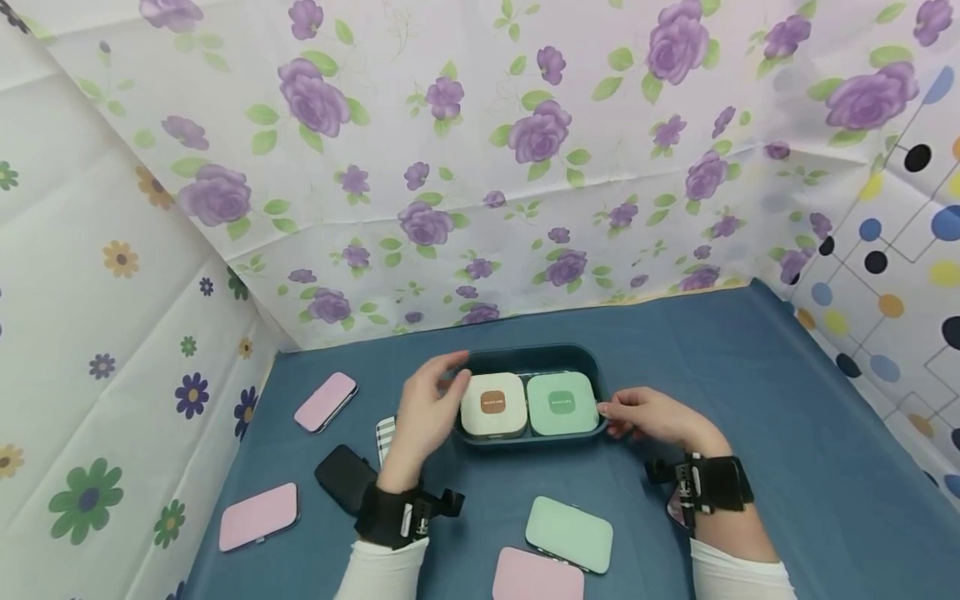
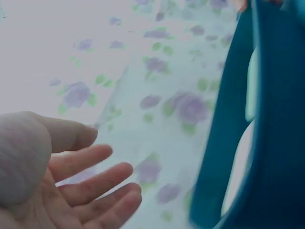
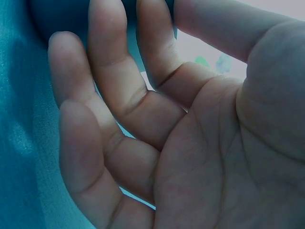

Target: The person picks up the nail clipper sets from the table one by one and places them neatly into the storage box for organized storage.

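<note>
Dark blue plastic forms a tray (image 1: 536, 358) in the head view, mid-scene on the blue cloth (image 1: 690, 358), with a white box (image 1: 493, 405) at left inside and a mint box (image 1: 562, 403) at right. The right hand (image 1: 656, 412) pinches the tray's right end; the left hand (image 1: 429, 408) is at its left end. A black case (image 1: 347, 478) lies to the left.

In the left wrist view, the left hand's fingers are loosely spread, apart from the tray.

In the right wrist view, the right hand's fingers bend toward the tray wall.
</note>
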Demonstrator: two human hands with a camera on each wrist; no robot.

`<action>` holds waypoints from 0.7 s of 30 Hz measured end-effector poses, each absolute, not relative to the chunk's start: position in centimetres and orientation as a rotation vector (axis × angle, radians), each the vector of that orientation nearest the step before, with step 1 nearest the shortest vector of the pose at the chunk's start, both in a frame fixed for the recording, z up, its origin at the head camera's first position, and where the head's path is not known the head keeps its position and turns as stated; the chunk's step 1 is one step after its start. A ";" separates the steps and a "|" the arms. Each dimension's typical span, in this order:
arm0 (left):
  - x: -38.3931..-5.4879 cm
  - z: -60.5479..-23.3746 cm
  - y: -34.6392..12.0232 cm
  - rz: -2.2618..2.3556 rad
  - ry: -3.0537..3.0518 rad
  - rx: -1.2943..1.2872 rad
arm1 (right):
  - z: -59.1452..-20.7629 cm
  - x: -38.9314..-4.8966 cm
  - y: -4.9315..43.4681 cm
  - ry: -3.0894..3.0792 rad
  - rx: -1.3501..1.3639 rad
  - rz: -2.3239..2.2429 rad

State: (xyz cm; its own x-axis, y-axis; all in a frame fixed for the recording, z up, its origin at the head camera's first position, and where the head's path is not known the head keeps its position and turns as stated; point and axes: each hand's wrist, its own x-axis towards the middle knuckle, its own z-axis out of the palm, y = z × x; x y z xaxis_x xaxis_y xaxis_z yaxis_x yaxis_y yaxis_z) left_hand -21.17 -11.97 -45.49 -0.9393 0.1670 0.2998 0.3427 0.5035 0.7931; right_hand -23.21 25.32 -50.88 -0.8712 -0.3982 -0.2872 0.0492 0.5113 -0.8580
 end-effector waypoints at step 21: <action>-20.1 -47.4 -18.4 -0.798 -3.138 0.116 | -50.6 -23.2 25.3 2.301 -0.286 -1.308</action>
State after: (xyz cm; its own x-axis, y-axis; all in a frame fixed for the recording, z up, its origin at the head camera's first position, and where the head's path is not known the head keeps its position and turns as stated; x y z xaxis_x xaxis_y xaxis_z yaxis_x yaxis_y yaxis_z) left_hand -20.11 -18.37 -47.45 -0.9927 -0.0448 -0.1124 -0.0930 0.8765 0.4723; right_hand -23.20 25.29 -50.64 -0.8656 -0.4015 -0.2991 0.0517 0.5226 -0.8510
